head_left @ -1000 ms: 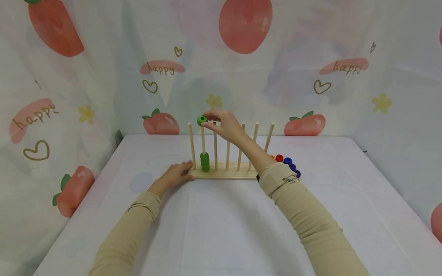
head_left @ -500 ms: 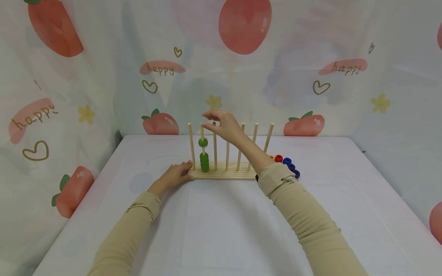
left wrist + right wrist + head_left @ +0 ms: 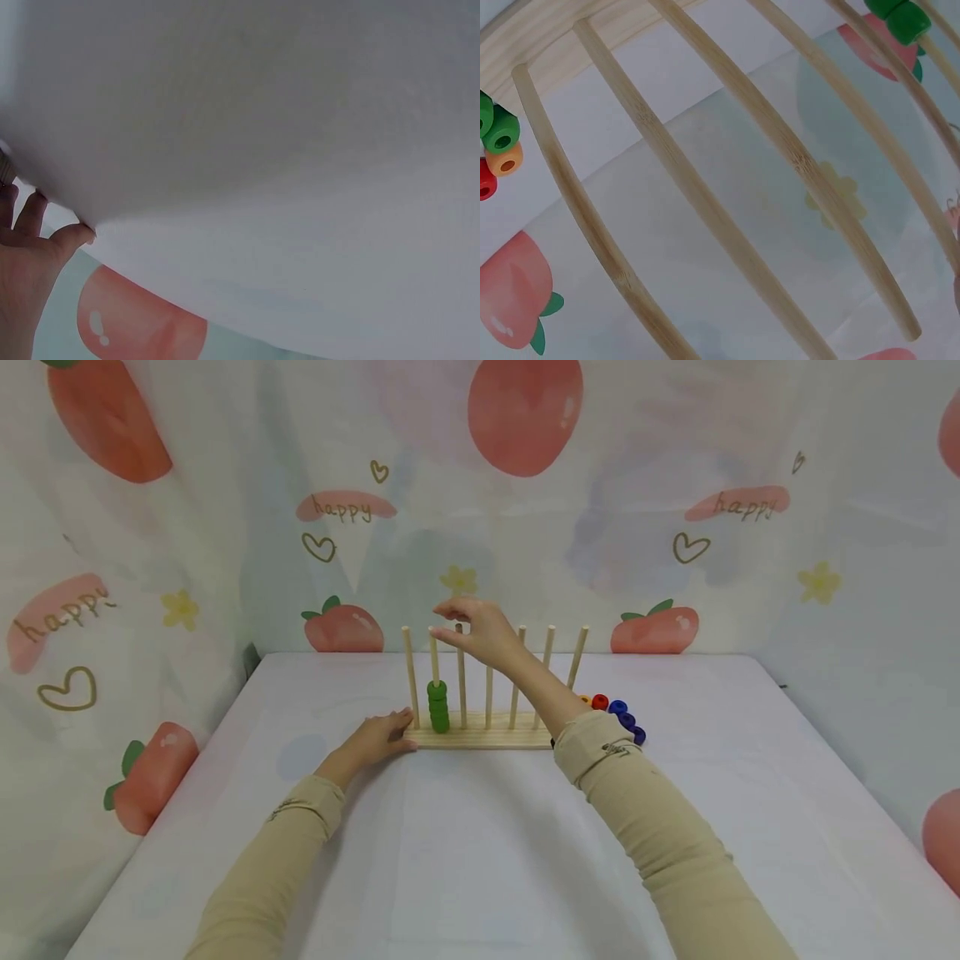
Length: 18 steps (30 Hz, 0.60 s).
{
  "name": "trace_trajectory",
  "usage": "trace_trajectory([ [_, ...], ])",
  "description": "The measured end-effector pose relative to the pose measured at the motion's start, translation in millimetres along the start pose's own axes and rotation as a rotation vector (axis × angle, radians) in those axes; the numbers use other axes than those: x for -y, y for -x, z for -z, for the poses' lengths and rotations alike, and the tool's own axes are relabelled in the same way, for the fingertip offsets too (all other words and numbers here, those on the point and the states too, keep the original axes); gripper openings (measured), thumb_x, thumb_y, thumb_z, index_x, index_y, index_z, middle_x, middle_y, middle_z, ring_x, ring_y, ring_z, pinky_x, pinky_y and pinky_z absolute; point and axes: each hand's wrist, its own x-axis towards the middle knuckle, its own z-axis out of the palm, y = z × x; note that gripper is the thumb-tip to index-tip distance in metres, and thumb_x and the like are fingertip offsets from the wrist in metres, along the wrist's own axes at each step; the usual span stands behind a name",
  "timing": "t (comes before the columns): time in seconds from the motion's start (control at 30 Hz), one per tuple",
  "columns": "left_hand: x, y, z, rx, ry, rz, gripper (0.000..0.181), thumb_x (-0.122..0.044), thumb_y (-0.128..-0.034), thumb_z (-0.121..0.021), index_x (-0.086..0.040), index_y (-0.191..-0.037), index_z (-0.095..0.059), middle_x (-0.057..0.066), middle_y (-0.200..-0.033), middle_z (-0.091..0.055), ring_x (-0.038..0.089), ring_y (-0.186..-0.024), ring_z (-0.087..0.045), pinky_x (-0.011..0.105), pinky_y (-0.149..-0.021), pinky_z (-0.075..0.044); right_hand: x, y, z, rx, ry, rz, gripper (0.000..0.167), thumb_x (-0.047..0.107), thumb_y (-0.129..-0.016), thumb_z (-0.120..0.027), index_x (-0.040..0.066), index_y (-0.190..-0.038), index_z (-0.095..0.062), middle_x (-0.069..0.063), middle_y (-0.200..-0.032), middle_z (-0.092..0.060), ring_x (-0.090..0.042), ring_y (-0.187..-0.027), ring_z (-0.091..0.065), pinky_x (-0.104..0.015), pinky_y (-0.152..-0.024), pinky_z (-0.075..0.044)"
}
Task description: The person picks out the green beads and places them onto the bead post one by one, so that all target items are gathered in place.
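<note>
At the far left, a rolled beige sleeve (image 3: 258, 860) leads to the left hand (image 3: 369, 742), which grasps the left end of a wooden base (image 3: 480, 741), thumb at the front corner and fingers at the outer edge. The base lies flat on the white surface (image 3: 480, 852), stretching from the left hand to beneath the right forearm. Just beyond the left fingertips stands the first peg (image 3: 411, 681), bare. Next to it, to the right of the left hand and below the right fingertips, the second peg (image 3: 434, 658) carries green beads (image 3: 438, 708) stacked up from the base, its upper part bare. The right hand (image 3: 483, 633) is beside the top of this peg, released, with a gap between thumb and fingers. Beneath and to the right of the right hand rise the other pegs (image 3: 577, 658), partly hidden by that hand and its forearm. Past the right forearm, near the base's right end, loose beads lie on the surface: orange (image 3: 506, 160), red (image 3: 600, 702), blue (image 3: 617, 707) and dark blue (image 3: 627, 720). The right wrist view also shows loose green ones (image 3: 501, 131) there.
</note>
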Motion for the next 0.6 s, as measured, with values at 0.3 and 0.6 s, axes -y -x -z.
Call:
trace_trajectory([
  [0.3, 13.9, -3.0, -1.3, -0.025, 0.018, -0.046, 0.071, -0.045, -0.0904, -0.057, -0.002, -0.142, -0.037, 0.017, -0.147, -0.037, 0.041, -0.135, -0.035, 0.064, -0.108, -0.023, 1.9, -2.2, 1.5, 0.004, -0.061, 0.012, 0.035, 0.016, -0.09, -0.064, -0.003, -0.12, -0.06, -0.018, -0.124, -0.061, -0.028, -0.116, -0.057, -0.03, -0.102, -0.045],
  [0.6, 4.8, -3.6, -1.4, 0.018, 0.001, 0.003, 0.067, -0.034, -0.0908, -0.06, 0.002, -0.142, -0.035, 0.021, -0.148, -0.034, 0.043, -0.135, -0.034, 0.058, -0.111, -0.026, -1.7, 3.9, 8.4, 0.042, -0.128, 0.049, 0.033, 0.012, -0.091, -0.062, -0.002, -0.121, -0.06, -0.018, -0.124, -0.061, -0.028, -0.117, -0.056, -0.033, -0.103, -0.045],
])
